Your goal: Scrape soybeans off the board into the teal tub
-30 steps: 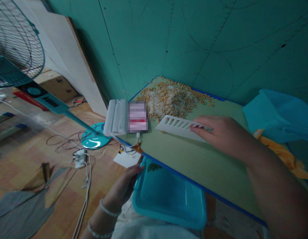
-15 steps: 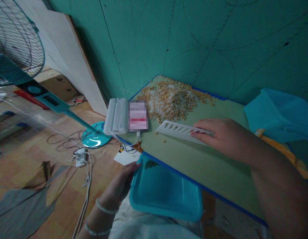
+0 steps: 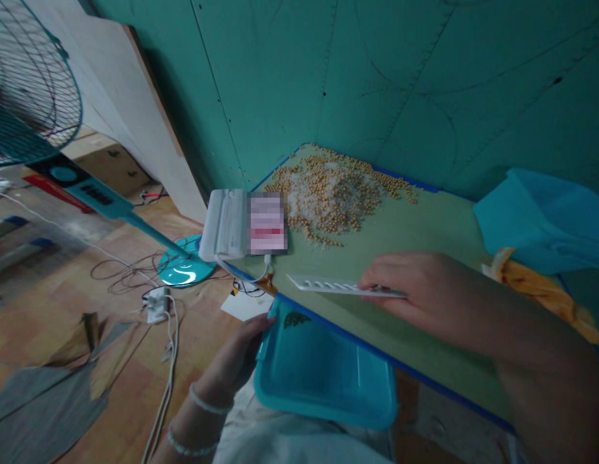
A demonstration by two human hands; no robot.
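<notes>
My right hand (image 3: pixel 420 290) is closed on a white slotted plastic scraper (image 3: pixel 328 285), which stands on edge near the front rim of the green table (image 3: pixel 425 348). A pile of yellow beans mixed with white grains (image 3: pixel 333 193) lies at the table's far corner, well behind the scraper. Below the table edge, my left hand (image 3: pixel 236 361) grips the left end of a teal plastic tray (image 3: pixel 323 380). A few dark beans (image 3: pixel 294 319) lie in the tray's near-left corner.
A white device with a cable (image 3: pixel 226 225) sits on the table's left corner. A blue bag (image 3: pixel 541 219) and orange cloth (image 3: pixel 536 287) lie at the right. On the floor stand a teal fan (image 3: pixel 38 116), a power strip (image 3: pixel 157 303) and loose cables.
My right hand has drawn the scraper from beside the bean pile toward the table's front edge. The left hand and tray have barely shifted.
</notes>
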